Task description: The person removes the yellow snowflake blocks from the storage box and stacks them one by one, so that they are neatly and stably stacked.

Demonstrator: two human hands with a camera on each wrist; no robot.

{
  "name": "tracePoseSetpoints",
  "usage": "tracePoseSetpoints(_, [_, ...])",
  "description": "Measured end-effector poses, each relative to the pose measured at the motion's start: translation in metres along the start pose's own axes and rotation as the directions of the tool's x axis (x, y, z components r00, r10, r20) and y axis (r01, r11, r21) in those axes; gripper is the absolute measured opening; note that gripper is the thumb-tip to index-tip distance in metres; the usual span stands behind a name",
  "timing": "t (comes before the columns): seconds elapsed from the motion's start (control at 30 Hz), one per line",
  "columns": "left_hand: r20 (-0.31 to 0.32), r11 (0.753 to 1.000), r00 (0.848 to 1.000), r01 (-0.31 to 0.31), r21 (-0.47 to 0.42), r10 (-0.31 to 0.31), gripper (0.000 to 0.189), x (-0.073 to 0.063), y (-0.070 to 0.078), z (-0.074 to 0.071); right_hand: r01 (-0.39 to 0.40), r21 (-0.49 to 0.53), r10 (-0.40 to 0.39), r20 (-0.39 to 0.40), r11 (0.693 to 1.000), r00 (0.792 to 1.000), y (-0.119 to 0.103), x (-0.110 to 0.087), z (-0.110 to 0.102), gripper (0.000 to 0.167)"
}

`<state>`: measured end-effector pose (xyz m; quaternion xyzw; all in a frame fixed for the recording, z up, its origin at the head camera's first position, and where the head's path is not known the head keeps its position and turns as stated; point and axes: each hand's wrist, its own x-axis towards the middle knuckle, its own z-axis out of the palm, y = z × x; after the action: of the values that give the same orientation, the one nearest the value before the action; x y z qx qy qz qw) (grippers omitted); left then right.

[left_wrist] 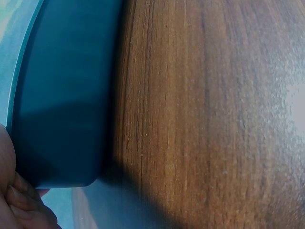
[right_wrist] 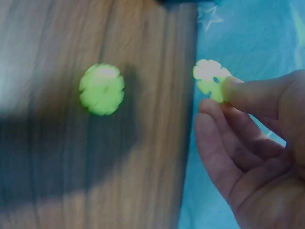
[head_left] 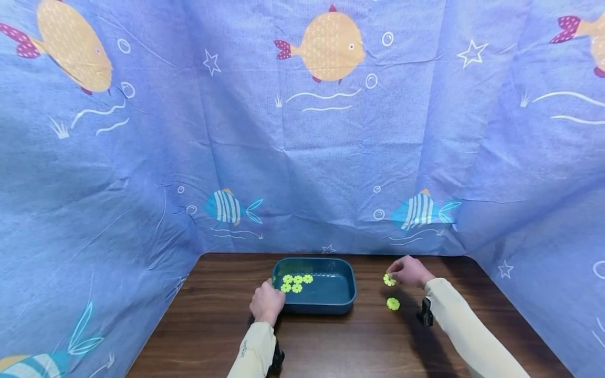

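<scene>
held disc [head_left: 389, 280]: yellow-green, flower-shaped, edge pinched between thumb and fingertips of right hand [head_left: 410, 271], tips nearly closed on it, most of disc sticking out free; looks lifted off table [head_left: 331, 341], tilted in right wrist view. loose disc [head_left: 393, 304] flat on table, just nearer the person than the held one, right hand the closer hand. key relation: tray [head_left: 331, 289] lies left of the pinch, well apart, long axis running left-right, open side up. discs in tray [head_left: 296, 288]: at least five, bunched toward left end. left hand [head_left: 268, 302] grips tray's near left corner, thumb at rim, fingers curled. fish-print cloth [head_left: 321, 157] behind.
</scene>
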<state>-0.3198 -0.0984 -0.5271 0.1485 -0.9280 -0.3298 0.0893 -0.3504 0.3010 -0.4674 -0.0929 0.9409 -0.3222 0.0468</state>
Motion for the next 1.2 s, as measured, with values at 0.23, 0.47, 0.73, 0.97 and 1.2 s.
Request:
tracePoseSetpoints(0.23, [-0.003, 1.000, 1.000, -0.004, -0.008, 0.004, 0.044, 0.000, -0.002, 0.001, -0.063, 0.172, 0.043, 0.117, 0.983, 0.992, 0.023, -0.010, 0.012, 0.004])
tracePoseSetpoints(0.47, [-0.002, 1.000, 1.000, -0.003, -0.015, 0.003, 0.043, 0.000, -0.002, 0.001, -0.077, 0.233, 0.033, 0.184, 0.969, 0.982, 0.033, -0.015, 0.018, 0.008])
tracePoseSetpoints(0.73, [0.003, 1.000, 1.000, 0.010, -0.023, -0.010, 0.049, 0.001, 0.000, 0.001, -0.083, 0.257, 0.039, 0.172, 0.963, 0.984, 0.039, -0.015, 0.024, 0.008])
tracePoseSetpoints(0.97, [0.003, 1.000, 1.000, 0.011, -0.023, -0.011, 0.048, 0.001, 0.000, 0.001, -0.059, 0.226, 0.024, 0.153, 0.972, 0.988, 0.041, -0.014, 0.027, 0.005])
tracePoseSetpoints(1.2, [0.006, 1.000, 1.000, 0.016, -0.020, -0.015, 0.049, 0.000, 0.000, 0.001, -0.075, 0.189, 0.052, 0.122, 0.979, 0.991, 0.041, -0.015, 0.032, 0.004])
